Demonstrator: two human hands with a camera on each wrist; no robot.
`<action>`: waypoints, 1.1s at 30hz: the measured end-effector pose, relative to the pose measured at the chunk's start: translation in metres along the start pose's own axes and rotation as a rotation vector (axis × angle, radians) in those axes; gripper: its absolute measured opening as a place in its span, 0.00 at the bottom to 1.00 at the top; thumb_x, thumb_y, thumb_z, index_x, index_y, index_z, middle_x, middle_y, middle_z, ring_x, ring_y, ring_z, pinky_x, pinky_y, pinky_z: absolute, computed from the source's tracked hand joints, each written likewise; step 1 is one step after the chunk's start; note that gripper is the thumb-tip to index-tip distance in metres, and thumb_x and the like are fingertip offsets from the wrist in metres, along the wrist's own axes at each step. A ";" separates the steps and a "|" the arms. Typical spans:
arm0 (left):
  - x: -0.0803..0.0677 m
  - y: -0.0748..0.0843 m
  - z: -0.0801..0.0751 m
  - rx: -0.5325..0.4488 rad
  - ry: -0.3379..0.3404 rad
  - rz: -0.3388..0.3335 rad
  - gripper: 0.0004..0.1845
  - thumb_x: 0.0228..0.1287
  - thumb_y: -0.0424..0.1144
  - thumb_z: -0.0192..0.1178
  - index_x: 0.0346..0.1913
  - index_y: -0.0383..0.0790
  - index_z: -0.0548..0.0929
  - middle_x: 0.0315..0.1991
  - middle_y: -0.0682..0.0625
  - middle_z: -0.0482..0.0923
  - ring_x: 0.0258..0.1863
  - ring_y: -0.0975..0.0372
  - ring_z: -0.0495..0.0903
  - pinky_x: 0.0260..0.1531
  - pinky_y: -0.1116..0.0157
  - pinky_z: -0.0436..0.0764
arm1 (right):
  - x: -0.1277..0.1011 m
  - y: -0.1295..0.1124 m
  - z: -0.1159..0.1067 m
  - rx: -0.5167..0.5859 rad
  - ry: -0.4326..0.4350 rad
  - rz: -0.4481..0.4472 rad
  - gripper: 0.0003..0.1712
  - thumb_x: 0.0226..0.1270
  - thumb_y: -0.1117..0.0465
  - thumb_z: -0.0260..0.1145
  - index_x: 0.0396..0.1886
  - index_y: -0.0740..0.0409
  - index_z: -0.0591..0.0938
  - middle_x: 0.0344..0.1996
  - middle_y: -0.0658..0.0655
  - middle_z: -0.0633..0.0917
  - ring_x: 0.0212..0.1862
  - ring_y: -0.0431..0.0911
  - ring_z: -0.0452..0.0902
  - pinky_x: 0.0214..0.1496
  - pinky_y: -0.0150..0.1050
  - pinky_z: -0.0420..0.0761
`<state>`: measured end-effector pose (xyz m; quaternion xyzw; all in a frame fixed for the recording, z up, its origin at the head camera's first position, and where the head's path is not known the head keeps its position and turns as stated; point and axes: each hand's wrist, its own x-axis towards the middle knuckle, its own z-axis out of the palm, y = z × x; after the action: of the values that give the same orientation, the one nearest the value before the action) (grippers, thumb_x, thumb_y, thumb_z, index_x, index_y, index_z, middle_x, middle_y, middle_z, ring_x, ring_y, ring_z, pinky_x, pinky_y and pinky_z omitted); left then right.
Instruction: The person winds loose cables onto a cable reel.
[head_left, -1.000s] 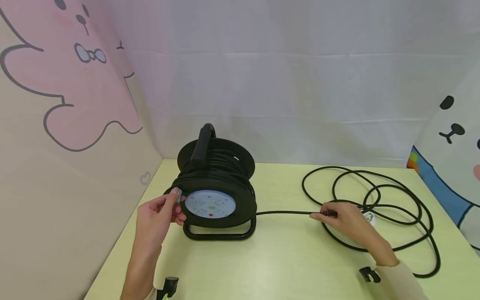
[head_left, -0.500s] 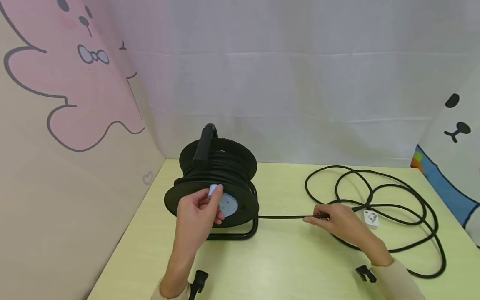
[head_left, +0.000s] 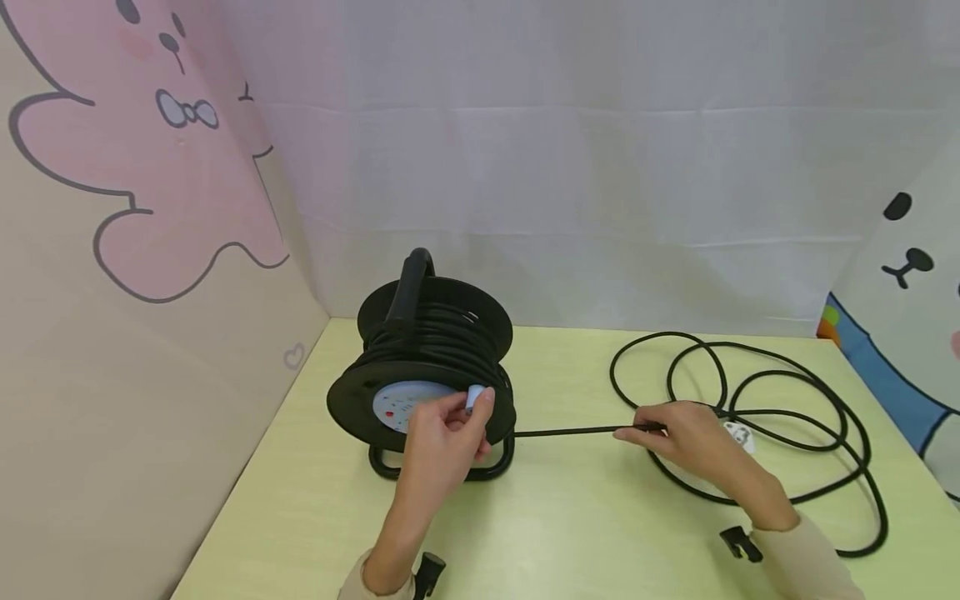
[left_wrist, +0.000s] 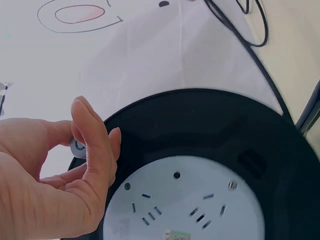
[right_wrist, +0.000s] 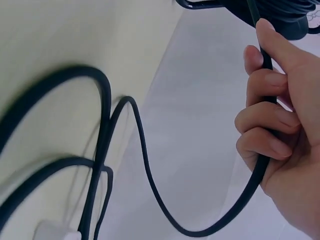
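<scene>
A black cable reel [head_left: 442, 337] stands on the table, with cable wound between its discs and a pale blue socket plate [head_left: 393, 406] on its front. My left hand [head_left: 438, 442] pinches a small pale blue knob [head_left: 475, 397] near the right rim of the front disc. In the left wrist view the knob [left_wrist: 78, 149] shows between thumb and fingers. My right hand [head_left: 693, 442] grips the black cable [head_left: 562, 432], which runs nearly straight to the low right side of the reel. The right wrist view shows fingers [right_wrist: 265, 117] curled round the cable.
Loose loops of cable [head_left: 840, 408] lie on the right side of the table. Among them rests a white plug [head_left: 740, 436]. A black carrying handle [head_left: 408, 292] rises above the reel, and a tubular foot [head_left: 491, 472] supports it. A white curtain [head_left: 570, 208] hangs behind.
My left hand has carried the knob from the left side of the disc over the top to the right, and the socket plate has turned clockwise. My right hand stays on the cable.
</scene>
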<state>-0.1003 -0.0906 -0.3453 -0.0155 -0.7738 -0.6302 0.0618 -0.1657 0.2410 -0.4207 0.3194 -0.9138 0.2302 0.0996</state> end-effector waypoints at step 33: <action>-0.009 -0.088 0.014 0.088 -0.141 -0.150 0.19 0.74 0.42 0.62 0.27 0.30 0.84 0.14 0.51 0.79 0.13 0.63 0.80 0.18 0.69 0.80 | -0.011 0.016 -0.087 -0.211 0.150 -0.150 0.25 0.56 0.35 0.76 0.18 0.33 0.70 0.15 0.28 0.56 0.18 0.24 0.49 0.19 0.23 0.51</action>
<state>-0.1013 -0.0946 -0.4347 0.0009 -0.8022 -0.5958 -0.0397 -0.1641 0.2995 -0.3540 0.3563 -0.8965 0.1481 0.2175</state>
